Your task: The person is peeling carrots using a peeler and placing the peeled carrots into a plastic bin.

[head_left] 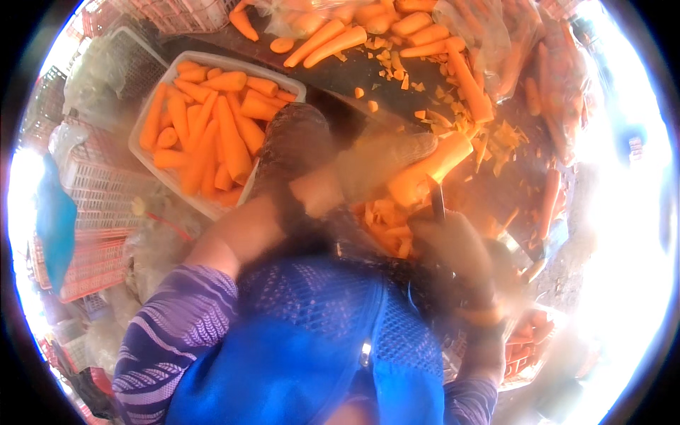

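Observation:
My left hand, in a pale glove, grips a thick peeled carrot that slants across the front of my body. My right hand, blurred, is closed round a tool whose narrow dark blade touches the carrot's lower side; whether it is a knife or a peeler I cannot tell. Below the carrot lies a heap of orange peelings. To the left a white plastic tub holds several peeled carrots. More carrots and scattered scraps lie on a dark work surface beyond my hands.
Clear plastic bags of carrots stand at the upper right. Plastic crates and crumpled plastic bags are on the left. A red crate sits at the lower right. A loose carrot lies near the right edge of the surface.

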Available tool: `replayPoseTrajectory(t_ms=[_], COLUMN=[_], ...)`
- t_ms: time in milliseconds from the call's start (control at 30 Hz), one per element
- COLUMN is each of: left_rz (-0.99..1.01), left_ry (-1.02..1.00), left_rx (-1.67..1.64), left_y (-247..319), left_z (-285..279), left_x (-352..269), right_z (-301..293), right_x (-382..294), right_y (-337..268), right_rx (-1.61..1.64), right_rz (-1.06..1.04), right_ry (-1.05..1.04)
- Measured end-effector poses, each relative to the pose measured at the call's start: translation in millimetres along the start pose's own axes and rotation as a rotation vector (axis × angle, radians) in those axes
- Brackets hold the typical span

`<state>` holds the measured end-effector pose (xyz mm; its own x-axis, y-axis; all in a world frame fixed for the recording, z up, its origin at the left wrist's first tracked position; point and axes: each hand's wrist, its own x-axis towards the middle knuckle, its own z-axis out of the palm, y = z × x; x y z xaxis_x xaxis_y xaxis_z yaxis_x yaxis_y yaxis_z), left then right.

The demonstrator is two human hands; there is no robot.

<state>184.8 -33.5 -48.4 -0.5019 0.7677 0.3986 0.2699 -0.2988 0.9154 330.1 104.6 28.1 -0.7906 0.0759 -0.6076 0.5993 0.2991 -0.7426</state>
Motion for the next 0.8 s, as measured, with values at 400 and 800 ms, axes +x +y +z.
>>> replayPoseTrajectory(t_ms=[400,800], left_rz=[0.302,-0.508], left_ry=[-0.152,-0.003], left_rx=[0.154,-1.154], left_y=[-31.1,14.8], left_z=[-11.8,-29.5], left_x=[22.7,19.5], right_z=[-9.6,17.1], right_x=[16.3,0.9], right_y=[25.4,-30.5], right_rx=[-0.026,-0.318], right_rz=[-0.12,-0.496], right_ry=[-0.214,-0.209])
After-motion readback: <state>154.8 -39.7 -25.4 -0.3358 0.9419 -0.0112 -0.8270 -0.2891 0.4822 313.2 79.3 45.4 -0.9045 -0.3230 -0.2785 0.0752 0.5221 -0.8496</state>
